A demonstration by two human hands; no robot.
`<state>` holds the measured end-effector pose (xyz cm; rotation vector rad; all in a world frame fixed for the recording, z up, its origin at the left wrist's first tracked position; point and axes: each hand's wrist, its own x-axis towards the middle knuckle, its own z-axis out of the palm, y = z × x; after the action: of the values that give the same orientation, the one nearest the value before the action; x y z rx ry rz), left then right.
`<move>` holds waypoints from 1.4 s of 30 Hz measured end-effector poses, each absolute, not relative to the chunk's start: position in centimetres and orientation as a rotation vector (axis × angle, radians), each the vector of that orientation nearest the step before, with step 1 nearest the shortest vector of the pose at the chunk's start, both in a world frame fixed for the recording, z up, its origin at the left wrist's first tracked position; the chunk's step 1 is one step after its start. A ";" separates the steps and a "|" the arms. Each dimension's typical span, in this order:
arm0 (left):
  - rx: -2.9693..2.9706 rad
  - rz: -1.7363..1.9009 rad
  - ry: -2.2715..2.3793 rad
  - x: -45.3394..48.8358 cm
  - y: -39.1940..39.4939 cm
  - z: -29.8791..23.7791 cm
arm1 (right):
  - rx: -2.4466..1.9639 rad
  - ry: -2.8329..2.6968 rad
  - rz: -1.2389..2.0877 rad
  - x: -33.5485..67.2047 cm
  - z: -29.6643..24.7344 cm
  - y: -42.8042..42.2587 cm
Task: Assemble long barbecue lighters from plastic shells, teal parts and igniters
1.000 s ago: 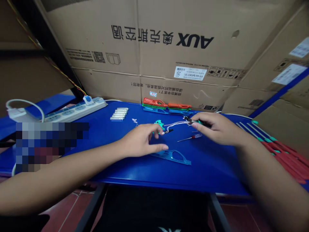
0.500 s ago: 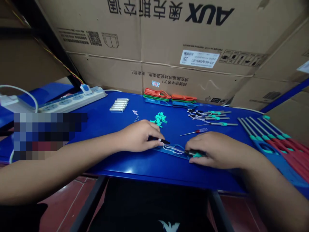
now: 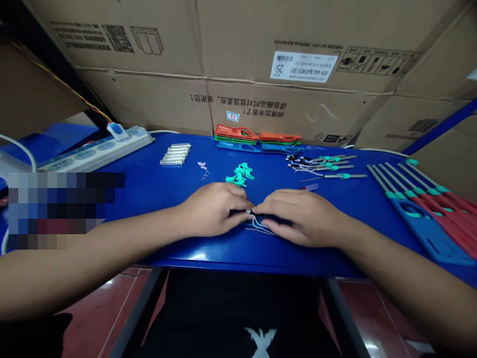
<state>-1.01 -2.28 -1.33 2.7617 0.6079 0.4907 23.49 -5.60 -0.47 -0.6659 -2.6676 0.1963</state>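
Note:
My left hand (image 3: 218,209) is closed, with thumb and fingers pinching a small black igniter (image 3: 255,213) that has white wires (image 3: 261,226). My right hand (image 3: 303,219) reaches in from the other side. Its fingers are bent together with the tips pressed on the same black piece. Beneath the hands lies a blue lighter shell half (image 3: 266,222), mostly covered. A thin dark wire or rod (image 3: 257,230) sticks out below the white wires. Just behind my right hand shows the red and clear handle of a screwdriver (image 3: 311,187), its shaft hidden.
Green plastic parts (image 3: 241,174), small pins (image 3: 204,175) and clear-and-metal cylinders (image 3: 176,154) lie behind. Orange, green and blue shells (image 3: 238,133) stack by the cardboard (image 3: 149,99). Wired metal tubes (image 3: 341,168) and assembled lighters (image 3: 428,223) sit right, a power strip (image 3: 97,149) left.
My right hand has moved left, from the tube end with its green part to the black igniter beside my left hand. My left hand keeps its grip. The view has tilted down a little.

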 end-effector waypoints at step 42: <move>2.624 0.361 0.734 -0.7 -1.4 -2.0 | -0.893 -2.614 0.385 23.3 -2.2 -4.9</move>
<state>-0.74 -1.39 -2.00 2.6238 0.7335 0.3611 23.35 -4.95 -2.22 -0.8934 -2.6143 0.3848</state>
